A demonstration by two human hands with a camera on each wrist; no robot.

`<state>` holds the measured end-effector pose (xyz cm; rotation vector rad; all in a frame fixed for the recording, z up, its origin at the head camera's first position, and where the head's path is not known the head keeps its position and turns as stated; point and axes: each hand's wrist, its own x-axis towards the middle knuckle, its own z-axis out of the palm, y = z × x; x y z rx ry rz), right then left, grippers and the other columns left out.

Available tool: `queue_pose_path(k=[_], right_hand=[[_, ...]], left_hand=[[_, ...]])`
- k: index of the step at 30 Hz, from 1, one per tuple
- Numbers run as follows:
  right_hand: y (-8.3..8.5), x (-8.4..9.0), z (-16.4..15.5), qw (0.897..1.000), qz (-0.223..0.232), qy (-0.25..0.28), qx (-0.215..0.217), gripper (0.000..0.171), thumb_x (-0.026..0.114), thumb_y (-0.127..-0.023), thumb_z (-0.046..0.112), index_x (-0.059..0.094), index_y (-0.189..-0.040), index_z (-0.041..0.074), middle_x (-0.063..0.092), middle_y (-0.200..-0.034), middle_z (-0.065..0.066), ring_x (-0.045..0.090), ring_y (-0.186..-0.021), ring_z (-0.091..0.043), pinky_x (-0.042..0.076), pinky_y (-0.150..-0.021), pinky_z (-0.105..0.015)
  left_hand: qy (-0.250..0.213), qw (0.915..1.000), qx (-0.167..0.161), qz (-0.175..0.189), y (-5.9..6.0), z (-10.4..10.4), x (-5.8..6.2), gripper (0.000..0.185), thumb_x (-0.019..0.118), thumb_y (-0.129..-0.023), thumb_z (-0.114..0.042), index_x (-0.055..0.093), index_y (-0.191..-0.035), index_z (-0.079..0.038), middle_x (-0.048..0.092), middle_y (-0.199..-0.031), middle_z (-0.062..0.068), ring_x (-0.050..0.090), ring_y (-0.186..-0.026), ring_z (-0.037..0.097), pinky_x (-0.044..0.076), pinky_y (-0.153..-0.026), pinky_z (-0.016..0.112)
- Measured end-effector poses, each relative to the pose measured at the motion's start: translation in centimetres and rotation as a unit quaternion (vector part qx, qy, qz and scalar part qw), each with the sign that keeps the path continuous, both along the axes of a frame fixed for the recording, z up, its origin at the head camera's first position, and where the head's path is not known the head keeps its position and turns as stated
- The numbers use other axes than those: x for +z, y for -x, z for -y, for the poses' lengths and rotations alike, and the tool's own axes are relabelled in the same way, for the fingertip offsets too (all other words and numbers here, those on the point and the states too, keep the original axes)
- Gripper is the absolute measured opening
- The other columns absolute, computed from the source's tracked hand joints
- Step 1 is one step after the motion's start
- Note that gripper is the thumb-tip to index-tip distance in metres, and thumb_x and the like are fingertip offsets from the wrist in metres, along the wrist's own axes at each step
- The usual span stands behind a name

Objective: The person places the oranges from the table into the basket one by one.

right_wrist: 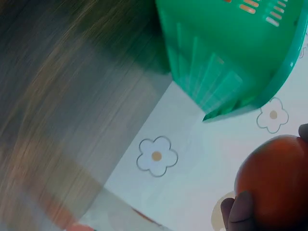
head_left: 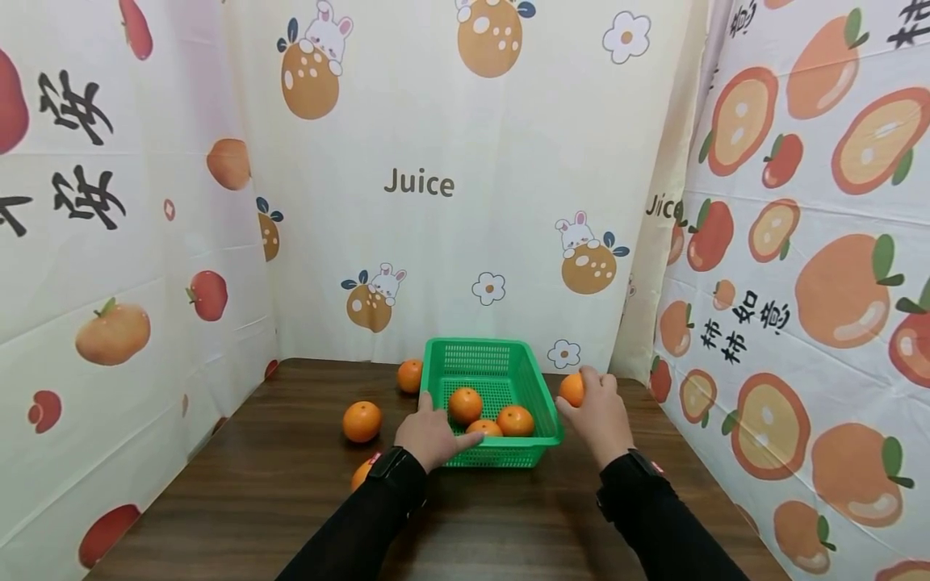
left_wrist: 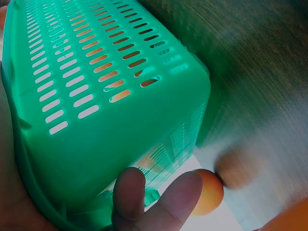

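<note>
A green plastic basket [head_left: 541, 387] with slotted sides stands on the table and holds three oranges, one of them this orange [head_left: 516, 420]. My left hand [head_left: 430, 436] grips the basket's left rim near the front corner, thumb stretched inward over the fruit. In the left wrist view, its fingertips [left_wrist: 180, 197] show past the basket's outer wall. To the right of the basket, my right hand [head_left: 603, 415] holds another orange [head_left: 571, 390], fingers and thumb around it. The right wrist view shows that held orange [right_wrist: 274, 183] close up, away from the basket's wall.
Left of the basket, three loose oranges lie on the dark wooden table [head_left: 276, 484]: a far orange [head_left: 410, 377], a middle orange [head_left: 362, 421] and a near orange [head_left: 360, 476] partly behind my left wrist. Printed cloth [head_left: 465, 242] hangs along the back and both sides.
</note>
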<state>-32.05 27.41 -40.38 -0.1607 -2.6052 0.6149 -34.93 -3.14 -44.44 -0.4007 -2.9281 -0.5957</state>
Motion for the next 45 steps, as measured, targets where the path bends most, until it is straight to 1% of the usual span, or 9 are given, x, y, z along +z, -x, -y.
queue_pose_path(k=[4, 9, 13, 17, 22, 27, 34, 37, 45], right_hand=[[0.5, 0.2, 1.3, 1.0, 0.001, 0.005, 0.01, 0.07, 0.076, -0.097, 0.037, 0.044, -0.154, 0.011, 0.047, -0.132, -0.024, 0.06, -0.091, -0.037, 0.055, -0.08, -0.047], [1.0, 0.1, 2.8, 1.0, -0.01, 0.0, 0.027, 0.074, 0.081, -0.095, 0.037, 0.045, -0.155, 0.011, 0.047, -0.136, -0.026, 0.061, -0.1, -0.042, 0.057, -0.086, -0.053], [1.6, 0.0, 3.5, 0.999, -0.009, 0.001, 0.036, 0.076, 0.082, -0.095, 0.037, 0.045, -0.157, 0.012, 0.047, -0.139, -0.025, 0.061, -0.106, -0.043, 0.058, -0.089, -0.054], [2.3, -0.3, 4.0, 0.999, -0.003, -0.002, 0.042, 0.077, 0.082, -0.094, 0.036, 0.045, -0.158, 0.013, 0.046, -0.14, -0.026, 0.062, -0.107, -0.043, 0.058, -0.089, -0.054], [3.3, -0.6, 4.6, 0.998, -0.011, 0.004, 0.057, 0.076, 0.084, -0.094, 0.03, 0.045, -0.157, 0.013, 0.044, -0.144, -0.028, 0.059, -0.113, -0.048, 0.056, -0.091, -0.058], [4.0, -0.9, 5.1, 0.997, -0.013, 0.018, 0.067, 0.077, 0.083, -0.095, 0.029, 0.043, -0.159, 0.015, 0.039, -0.15, -0.028, 0.056, -0.118, -0.05, 0.054, -0.093, -0.059], [4.7, -1.9, 5.0, 0.994, 0.0, 0.033, 0.101, 0.081, 0.082, -0.096, 0.027, 0.034, -0.161, 0.017, 0.032, -0.154, -0.027, 0.052, -0.128, -0.052, 0.051, -0.103, -0.063], [5.1, -2.4, 4.8, 0.993, 0.003, 0.04, 0.114, 0.081, 0.079, -0.099, 0.027, 0.03, -0.161, 0.018, 0.029, -0.156, -0.027, 0.048, -0.132, -0.052, 0.048, -0.107, -0.064], [6.0, -2.4, 4.9, 0.991, 0.023, 0.023, 0.126, 0.071, 0.071, -0.101, 0.023, 0.033, -0.159, 0.016, 0.027, -0.157, -0.027, 0.043, -0.134, -0.05, 0.047, -0.105, -0.066]], left_hand=[[0.005, 1.0, 0.0, 0.0, 0.0, 0.1, 0.1, 0.094, 0.06, -0.087, -0.086, 0.077, -0.123, -0.001, 0.032, -0.169, 0.03, 0.058, -0.06, 0.023, 0.051, -0.059, 0.037], [0.007, 1.0, 0.003, 0.004, 0.1, 0.1, -0.1, 0.097, 0.059, -0.086, -0.088, 0.076, -0.125, -0.001, 0.032, -0.169, 0.03, 0.057, -0.06, 0.023, 0.051, -0.059, 0.037], [0.009, 0.9999, 0.002, 0.007, 0.2, -0.1, -0.3, 0.1, 0.058, -0.085, -0.089, 0.075, -0.128, -0.001, 0.033, -0.169, 0.03, 0.061, -0.065, 0.025, 0.055, -0.063, 0.04], [0.011, 0.9999, 0.001, 0.005, 0.3, -0.2, -0.5, 0.101, 0.058, -0.085, -0.09, 0.075, -0.129, -0.001, 0.034, -0.168, 0.03, 0.065, -0.071, 0.029, 0.059, -0.069, 0.043], [0.012, 0.9999, 0.007, 0.003, 0.2, -0.2, -0.5, 0.099, 0.059, -0.085, -0.089, 0.075, -0.127, -0.001, 0.035, -0.168, 0.03, 0.063, -0.069, 0.028, 0.058, -0.068, 0.042], [0.007, 0.9999, 0.006, 0.004, 0.1, -0.1, -0.2, 0.098, 0.059, -0.086, -0.088, 0.076, -0.126, -0.001, 0.035, -0.168, 0.03, 0.061, -0.066, 0.026, 0.055, -0.065, 0.04], [0.001, 1.0, 0.004, 0.006, 0.1, -0.1, -0.3, 0.097, 0.061, -0.085, -0.087, 0.074, -0.129, -0.002, 0.035, -0.168, 0.029, 0.068, -0.079, 0.031, 0.06, -0.077, 0.046], [0.003, 1.0, 0.003, 0.009, 0.1, -0.2, -0.2, 0.098, 0.061, -0.085, -0.088, 0.074, -0.129, -0.002, 0.034, -0.168, 0.029, 0.068, -0.08, 0.031, 0.06, -0.077, 0.046], [0.004, 0.9999, 0.0, 0.012, 0.1, 0.0, 0.1, 0.097, 0.061, -0.086, -0.087, 0.074, -0.129, -0.001, 0.033, -0.169, 0.029, 0.069, -0.081, 0.031, 0.06, -0.079, 0.047]])
